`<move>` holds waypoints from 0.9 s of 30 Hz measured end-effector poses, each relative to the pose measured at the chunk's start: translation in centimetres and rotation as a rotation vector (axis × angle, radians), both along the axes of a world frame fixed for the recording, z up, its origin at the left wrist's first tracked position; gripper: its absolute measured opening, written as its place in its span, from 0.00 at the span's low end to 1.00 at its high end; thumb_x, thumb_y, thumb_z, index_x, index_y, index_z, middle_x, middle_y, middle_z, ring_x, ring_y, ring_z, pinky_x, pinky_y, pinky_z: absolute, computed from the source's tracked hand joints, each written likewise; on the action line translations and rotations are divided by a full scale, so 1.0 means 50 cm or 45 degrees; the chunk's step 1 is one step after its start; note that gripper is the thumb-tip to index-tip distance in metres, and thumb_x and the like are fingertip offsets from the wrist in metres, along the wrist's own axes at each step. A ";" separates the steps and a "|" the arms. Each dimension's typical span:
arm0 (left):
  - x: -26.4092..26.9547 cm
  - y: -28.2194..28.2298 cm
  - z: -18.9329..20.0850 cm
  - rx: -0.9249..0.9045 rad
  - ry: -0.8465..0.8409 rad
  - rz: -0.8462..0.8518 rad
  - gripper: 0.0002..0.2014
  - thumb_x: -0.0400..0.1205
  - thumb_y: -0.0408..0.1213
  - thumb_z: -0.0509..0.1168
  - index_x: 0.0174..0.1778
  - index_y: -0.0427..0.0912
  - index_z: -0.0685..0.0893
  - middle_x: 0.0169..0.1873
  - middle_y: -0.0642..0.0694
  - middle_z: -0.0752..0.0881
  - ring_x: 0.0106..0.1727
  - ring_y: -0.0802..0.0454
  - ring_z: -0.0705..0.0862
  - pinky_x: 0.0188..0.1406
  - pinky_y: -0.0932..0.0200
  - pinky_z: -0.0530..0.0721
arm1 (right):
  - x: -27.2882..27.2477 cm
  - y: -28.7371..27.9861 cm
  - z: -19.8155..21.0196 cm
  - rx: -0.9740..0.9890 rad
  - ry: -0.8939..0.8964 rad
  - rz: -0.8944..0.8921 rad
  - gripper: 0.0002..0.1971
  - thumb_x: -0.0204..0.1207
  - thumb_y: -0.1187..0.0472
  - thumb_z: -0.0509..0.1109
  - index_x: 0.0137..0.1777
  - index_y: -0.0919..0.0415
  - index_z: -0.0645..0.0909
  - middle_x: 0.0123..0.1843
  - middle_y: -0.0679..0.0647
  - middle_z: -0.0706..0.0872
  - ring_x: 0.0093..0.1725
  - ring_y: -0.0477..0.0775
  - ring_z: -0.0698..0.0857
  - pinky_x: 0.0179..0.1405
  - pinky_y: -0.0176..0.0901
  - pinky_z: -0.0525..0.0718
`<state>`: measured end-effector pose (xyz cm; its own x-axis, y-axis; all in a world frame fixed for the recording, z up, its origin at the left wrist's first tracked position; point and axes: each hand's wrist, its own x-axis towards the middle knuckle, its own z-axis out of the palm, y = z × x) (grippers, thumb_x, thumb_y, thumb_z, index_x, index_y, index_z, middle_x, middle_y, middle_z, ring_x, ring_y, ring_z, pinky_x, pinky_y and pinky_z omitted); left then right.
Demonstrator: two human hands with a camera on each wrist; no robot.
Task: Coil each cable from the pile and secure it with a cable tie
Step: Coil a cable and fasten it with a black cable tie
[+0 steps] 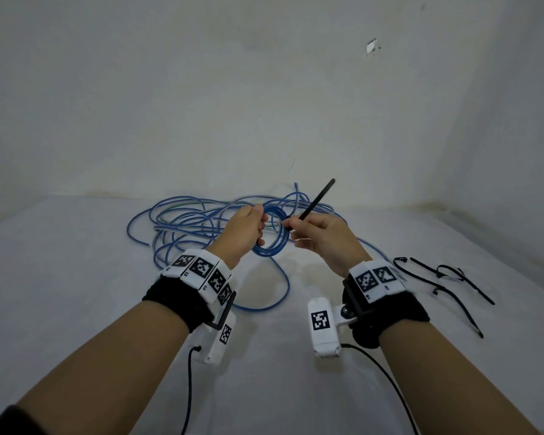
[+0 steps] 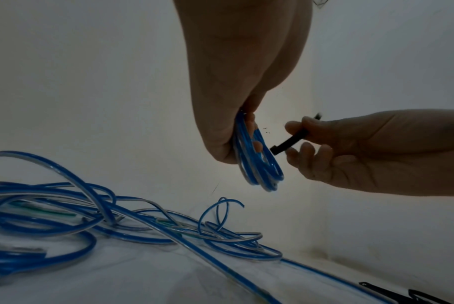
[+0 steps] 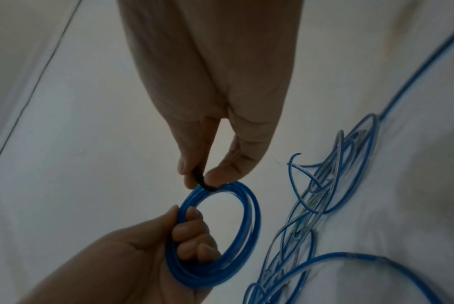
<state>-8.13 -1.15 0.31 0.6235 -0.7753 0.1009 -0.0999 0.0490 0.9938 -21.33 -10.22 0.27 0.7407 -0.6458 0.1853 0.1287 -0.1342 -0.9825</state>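
Note:
My left hand [image 1: 248, 229] grips a small coil of blue cable [image 1: 272, 243] held upright above the white surface; its fingers curl through the ring [image 3: 220, 232]. My right hand [image 1: 318, 233] pinches a black cable tie [image 1: 316, 200] between thumb and forefinger, its head end touching the coil's right side [image 3: 208, 186]. The tie's tail sticks up and to the right. In the left wrist view the tie [image 2: 285, 146] meets the coil [image 2: 259, 164] edge-on. Behind the hands lies the loose pile of blue cable [image 1: 195, 221].
Several spare black cable ties [image 1: 446, 281] lie on the white surface [image 1: 76, 277] to the right. A blue cable strand [image 1: 277, 296] trails from the pile toward me between the wrists. White walls close in at the back and right.

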 end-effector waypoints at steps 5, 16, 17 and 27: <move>0.004 -0.005 -0.008 0.021 -0.049 -0.016 0.16 0.89 0.39 0.50 0.37 0.41 0.74 0.28 0.48 0.69 0.27 0.54 0.67 0.31 0.59 0.73 | 0.008 0.000 0.002 -0.205 0.023 -0.033 0.07 0.75 0.75 0.69 0.46 0.63 0.79 0.37 0.59 0.84 0.30 0.49 0.86 0.36 0.40 0.88; 0.013 -0.011 -0.017 0.101 -0.144 -0.083 0.18 0.88 0.42 0.50 0.35 0.40 0.75 0.23 0.50 0.69 0.24 0.54 0.67 0.29 0.58 0.69 | 0.024 -0.007 0.012 -0.189 0.017 0.114 0.04 0.81 0.71 0.63 0.45 0.68 0.78 0.40 0.66 0.86 0.34 0.52 0.90 0.40 0.42 0.90; 0.012 -0.010 -0.018 0.115 -0.154 -0.095 0.19 0.88 0.43 0.50 0.35 0.39 0.75 0.22 0.50 0.68 0.24 0.55 0.66 0.28 0.58 0.68 | 0.024 -0.008 0.013 -0.198 -0.004 0.119 0.04 0.81 0.71 0.63 0.45 0.68 0.79 0.40 0.67 0.86 0.35 0.53 0.90 0.41 0.41 0.90; 0.023 -0.006 -0.012 0.229 -0.086 -0.230 0.16 0.88 0.41 0.52 0.33 0.43 0.71 0.22 0.49 0.66 0.19 0.57 0.63 0.22 0.62 0.66 | 0.031 -0.015 0.000 -0.394 -0.076 0.117 0.07 0.76 0.77 0.66 0.49 0.70 0.84 0.40 0.65 0.87 0.38 0.53 0.90 0.41 0.40 0.89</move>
<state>-6.99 -1.47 -0.30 0.4701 -0.8825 -0.0121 -0.1717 -0.1049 0.9796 -19.77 -10.97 0.29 0.7751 -0.4833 0.4069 0.2100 -0.4104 -0.8874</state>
